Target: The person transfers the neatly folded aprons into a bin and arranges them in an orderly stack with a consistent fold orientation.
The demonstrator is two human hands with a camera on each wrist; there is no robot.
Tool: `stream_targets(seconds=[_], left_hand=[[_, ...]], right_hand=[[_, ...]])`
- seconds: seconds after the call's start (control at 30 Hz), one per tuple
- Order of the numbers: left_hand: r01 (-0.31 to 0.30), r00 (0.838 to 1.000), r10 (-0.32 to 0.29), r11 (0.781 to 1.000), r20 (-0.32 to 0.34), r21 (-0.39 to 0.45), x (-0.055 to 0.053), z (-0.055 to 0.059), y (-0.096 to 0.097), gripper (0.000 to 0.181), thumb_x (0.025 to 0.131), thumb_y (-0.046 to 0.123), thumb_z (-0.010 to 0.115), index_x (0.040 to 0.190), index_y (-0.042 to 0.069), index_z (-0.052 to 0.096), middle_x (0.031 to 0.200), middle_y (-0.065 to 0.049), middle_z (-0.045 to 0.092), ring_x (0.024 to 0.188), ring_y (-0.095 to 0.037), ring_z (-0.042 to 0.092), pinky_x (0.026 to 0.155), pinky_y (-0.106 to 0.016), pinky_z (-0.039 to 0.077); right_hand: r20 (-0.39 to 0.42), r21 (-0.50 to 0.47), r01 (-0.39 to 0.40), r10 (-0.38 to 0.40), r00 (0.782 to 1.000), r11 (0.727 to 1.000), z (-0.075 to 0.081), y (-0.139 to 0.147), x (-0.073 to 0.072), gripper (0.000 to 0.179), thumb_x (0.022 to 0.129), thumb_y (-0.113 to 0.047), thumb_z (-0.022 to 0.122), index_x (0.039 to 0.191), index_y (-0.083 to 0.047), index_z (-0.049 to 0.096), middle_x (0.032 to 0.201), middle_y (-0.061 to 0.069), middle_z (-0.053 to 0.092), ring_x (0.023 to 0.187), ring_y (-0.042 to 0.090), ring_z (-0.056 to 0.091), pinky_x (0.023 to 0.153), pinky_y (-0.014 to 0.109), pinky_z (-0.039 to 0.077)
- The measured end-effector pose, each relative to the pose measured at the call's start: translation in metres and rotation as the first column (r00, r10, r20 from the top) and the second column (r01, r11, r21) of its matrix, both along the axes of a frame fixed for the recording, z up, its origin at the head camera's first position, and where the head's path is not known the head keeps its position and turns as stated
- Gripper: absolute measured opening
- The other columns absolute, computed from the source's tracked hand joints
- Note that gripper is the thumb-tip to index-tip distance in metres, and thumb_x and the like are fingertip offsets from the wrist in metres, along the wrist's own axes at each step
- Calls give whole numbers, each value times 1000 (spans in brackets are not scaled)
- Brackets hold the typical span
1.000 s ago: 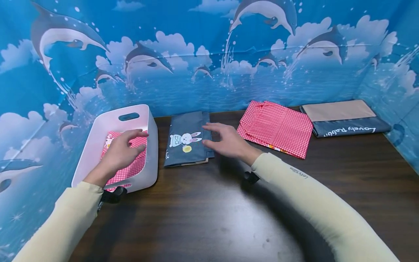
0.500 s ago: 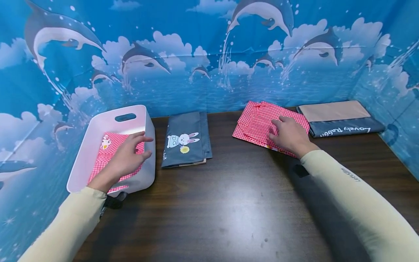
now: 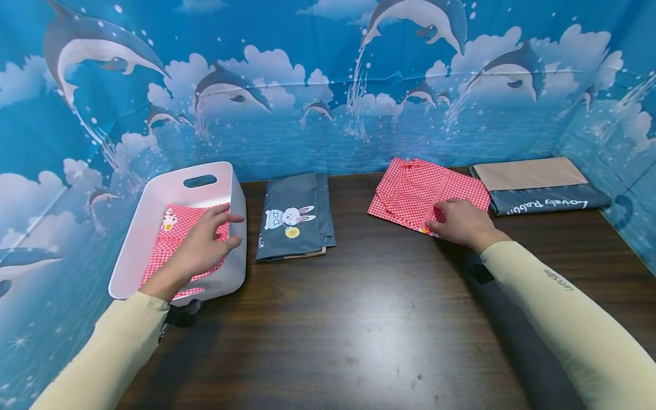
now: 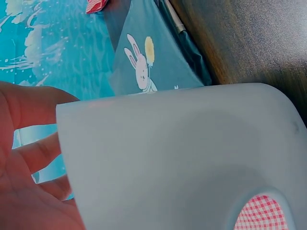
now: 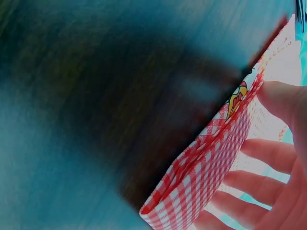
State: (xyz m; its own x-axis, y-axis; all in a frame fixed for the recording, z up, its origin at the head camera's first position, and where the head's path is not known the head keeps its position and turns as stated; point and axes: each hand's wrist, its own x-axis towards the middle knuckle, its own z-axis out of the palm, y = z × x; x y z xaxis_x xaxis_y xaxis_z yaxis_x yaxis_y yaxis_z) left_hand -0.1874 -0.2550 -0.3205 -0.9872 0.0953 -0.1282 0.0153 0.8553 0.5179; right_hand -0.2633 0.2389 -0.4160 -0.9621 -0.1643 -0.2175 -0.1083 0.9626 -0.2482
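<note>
My right hand (image 3: 463,224) is over the near right part of a folded red-and-white checked cloth (image 3: 410,188). In the right wrist view, its spread, fairly straight fingers (image 5: 268,155) touch the cloth's top, with the thumb by the folded edge. A yellow-and-red printed patch shows at that edge. My left hand (image 3: 200,247) hovers with loosely bent, apart fingers over a white plastic bin (image 3: 130,250). Inside the bin lies another red checked cloth (image 3: 176,228) with a small cartoon print. The left hand holds nothing.
Between the bin and the checked cloth lies a folded dark grey cloth (image 3: 289,196) with a white rabbit print. A dark and beige folded cloth (image 3: 533,173) lettered "Lovely Rabbit" lies at far right. A blue dolphin curtain (image 3: 287,131) closes off the table's back.
My right hand has moved right, from beside the rabbit-print cloth to the red checked cloth, then slightly lower along its near edge. The left hand stays over the bin, shifted slightly.
</note>
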Motion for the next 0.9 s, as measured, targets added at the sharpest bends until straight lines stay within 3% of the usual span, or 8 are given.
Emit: stream_targets(seconds=[0.13,0.33,0.53,0.67,0.77,0.9], left_hand=[[6,1000,-6,1000,-3,8,0,-1,-1,49,103,13,65,149,-4,57,175,-31,20,155,-58,29,115,-72,44],[7,1000,-7,1000,-5,7,0,-1,-1,50,103,15,66,149,-4,57,175,-31,19,154,-58,29,115,-71,44],[12,1000,-12,1000,-12,8,-1,-3,-1,50,102,15,67,148,-4,58,175,-31,20,155,-57,28,116,-71,43],[14,1000,-13,1000,-17,5,-1,-5,-1,50,102,14,67,148,-4,58,174,-31,21,153,-58,31,115,-71,44],[13,1000,-13,1000,-16,4,0,-6,-1,50,102,14,66,148,-3,59,174,-31,20,153,-58,31,115,-71,45],[14,1000,-13,1000,-12,10,1,-6,-2,49,103,15,66,148,-3,58,175,-31,19,153,-58,31,114,-72,45]], right_hand=[[-3,13,-13,13,1000,1000,2,-5,3,59,103,-39,67,144,3,61,133,31,67,116,45,65,96,62,57],[7,91,-66,66,998,994,13,-32,16,57,105,-50,62,119,5,70,109,26,71,96,40,67,83,56,59],[64,139,-98,90,994,985,19,-58,27,59,104,-55,63,114,3,71,116,26,68,94,36,65,79,51,60],[12,160,-96,96,995,982,20,-56,27,59,103,-53,64,124,2,71,129,30,65,116,46,63,95,63,58],[-24,169,-88,93,995,982,22,-45,23,61,102,-53,65,137,-3,68,145,33,58,137,55,50,107,73,49],[11,136,-67,66,998,989,21,-24,16,72,99,-57,65,152,-9,58,160,35,45,149,60,37,111,80,41]])
